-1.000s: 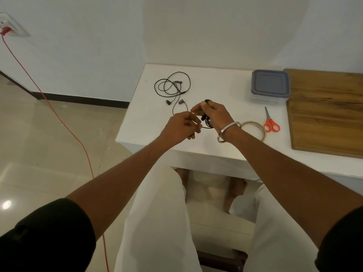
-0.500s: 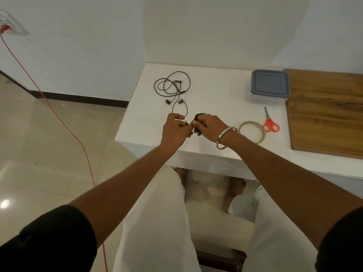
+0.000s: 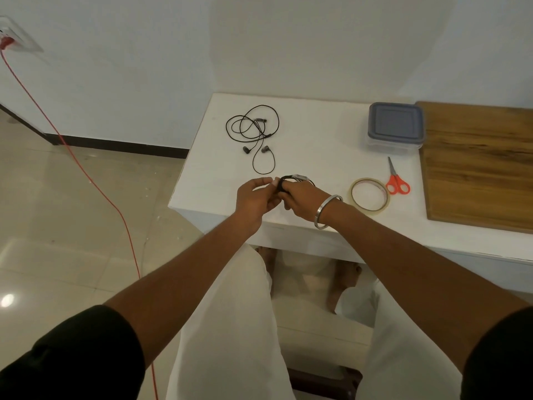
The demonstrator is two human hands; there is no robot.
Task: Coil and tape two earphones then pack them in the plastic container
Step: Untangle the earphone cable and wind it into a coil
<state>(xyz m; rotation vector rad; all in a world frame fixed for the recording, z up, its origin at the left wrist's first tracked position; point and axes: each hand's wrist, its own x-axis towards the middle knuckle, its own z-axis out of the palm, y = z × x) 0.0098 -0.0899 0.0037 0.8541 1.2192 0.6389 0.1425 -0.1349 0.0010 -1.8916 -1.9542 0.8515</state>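
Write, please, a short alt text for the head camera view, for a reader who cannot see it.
Both hands, the left hand and the right hand, hold a coiled black earphone above a white table. A second earphone lies loose farther back; a tape roll, red scissors and a closed plastic container sit to the right.

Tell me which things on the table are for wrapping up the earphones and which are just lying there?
For the job:
coiled earphone in the left hand and right hand
loose earphone
tape roll
scissors
plastic container, lid on

Just lying about:
wooden board
red cable on the floor
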